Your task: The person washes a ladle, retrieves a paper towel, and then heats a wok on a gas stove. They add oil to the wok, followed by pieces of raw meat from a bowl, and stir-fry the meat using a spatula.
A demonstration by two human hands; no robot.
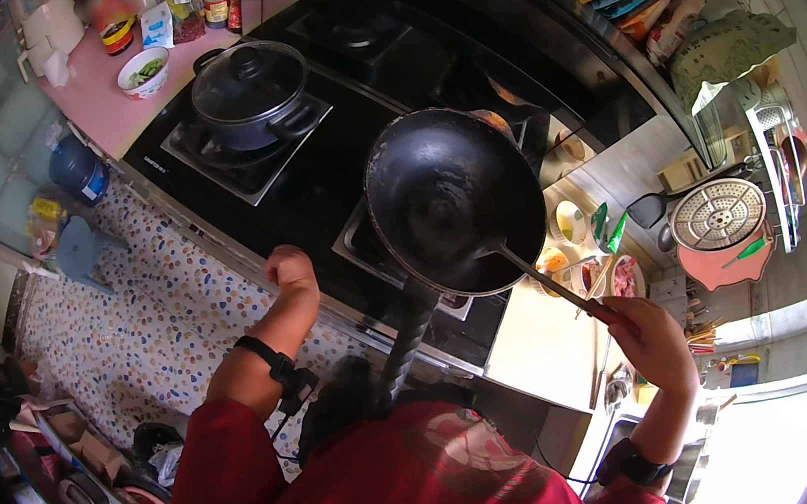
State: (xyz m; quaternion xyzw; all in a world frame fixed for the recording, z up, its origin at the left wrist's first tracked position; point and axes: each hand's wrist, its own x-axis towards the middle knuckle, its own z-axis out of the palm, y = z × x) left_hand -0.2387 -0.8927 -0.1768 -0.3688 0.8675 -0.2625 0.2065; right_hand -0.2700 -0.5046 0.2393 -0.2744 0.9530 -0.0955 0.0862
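In the head view a dark wok [432, 180] sits over the right burner, its twisted black handle [406, 338] pointing towards my body. The wok's inside looks bare and shiny, apart from a metal cooking utensil [542, 276] resting its head there; whether that is a ladle or a spatula is hard to tell. My right hand [649, 346] grips this utensil by its handle, to the right of the wok. Curled at the front edge of the black gas cooktop [256, 225] is my left hand [290, 267]; its fingertips are hidden.
A lidded pot [248, 97] stands on the left burner. Beyond it, a bowl of green vegetables [144, 74] sits on a pink counter [98, 100] with bottles. Right of the wok are small bowls [570, 222], a plate of raw meat [628, 277] and a steamer plate [718, 215].
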